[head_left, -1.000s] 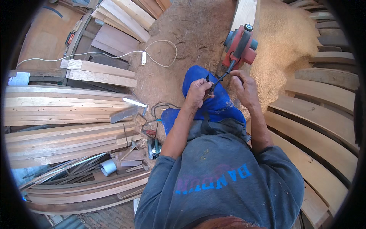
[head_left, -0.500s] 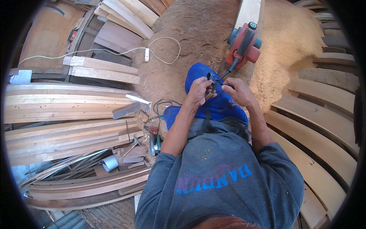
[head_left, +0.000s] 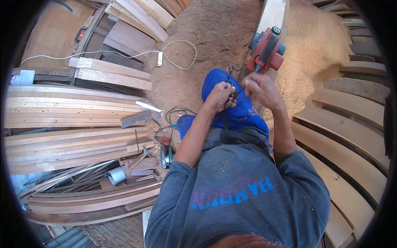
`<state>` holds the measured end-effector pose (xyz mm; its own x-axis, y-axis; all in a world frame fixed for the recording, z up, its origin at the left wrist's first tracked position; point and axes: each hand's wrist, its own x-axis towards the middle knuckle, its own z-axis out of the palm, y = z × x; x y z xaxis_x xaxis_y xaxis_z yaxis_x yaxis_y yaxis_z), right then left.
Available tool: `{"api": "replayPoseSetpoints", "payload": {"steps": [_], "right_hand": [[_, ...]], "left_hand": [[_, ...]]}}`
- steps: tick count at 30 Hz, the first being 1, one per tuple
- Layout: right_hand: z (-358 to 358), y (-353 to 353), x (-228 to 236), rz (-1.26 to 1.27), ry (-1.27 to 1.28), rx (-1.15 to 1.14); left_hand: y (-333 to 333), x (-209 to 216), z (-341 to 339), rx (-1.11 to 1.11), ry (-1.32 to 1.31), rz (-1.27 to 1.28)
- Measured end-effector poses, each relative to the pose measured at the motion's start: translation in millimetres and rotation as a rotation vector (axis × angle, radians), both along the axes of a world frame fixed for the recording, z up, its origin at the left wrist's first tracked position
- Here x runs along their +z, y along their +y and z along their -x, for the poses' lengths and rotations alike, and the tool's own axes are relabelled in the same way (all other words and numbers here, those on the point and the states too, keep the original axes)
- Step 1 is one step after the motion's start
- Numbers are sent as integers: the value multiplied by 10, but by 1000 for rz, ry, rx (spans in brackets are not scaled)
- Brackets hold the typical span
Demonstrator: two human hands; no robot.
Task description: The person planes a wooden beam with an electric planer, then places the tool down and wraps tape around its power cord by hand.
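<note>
Grey T-shirt [head_left: 240, 182] nearest, left hand [head_left: 220, 95] curled tight on a black cord [head_left: 240, 92] over blue trousers [head_left: 244, 113], right hand [head_left: 263, 90] half-curled beside it, its hold unclear from here, red electric planer [head_left: 264, 53] just beyond, sitting on a pale plank [head_left: 273, 16], sawdust [head_left: 308, 45] spread alongside

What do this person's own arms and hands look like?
Both the left hand and the right hand are bare, with no gloves. The forearms are uncovered too. Above them are loose, dark grey-blue sleeves, ending around the elbows. They belong to a shirt with faded blue and purple lettering.
</note>
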<state>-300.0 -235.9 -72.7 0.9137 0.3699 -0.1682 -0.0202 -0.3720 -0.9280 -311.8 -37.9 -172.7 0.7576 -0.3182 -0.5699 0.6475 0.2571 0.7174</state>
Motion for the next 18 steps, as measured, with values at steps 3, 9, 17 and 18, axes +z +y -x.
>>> {"api": "replayPoseSetpoints", "payload": {"steps": [3,9,17,18], "right_hand": [[214,-212,-451,262,17,182],[306,50,-817,-357,137,-63],[187,116,-928,-381,166,12],[199,89,-929,-285,141,-36]], "left_hand": [[-34,177,3,-33,-11,-87],[-20,187,7,-69,-8,-158],[116,67,35,-130,-37,150],[144,65,46,-127,-34,149]]}}
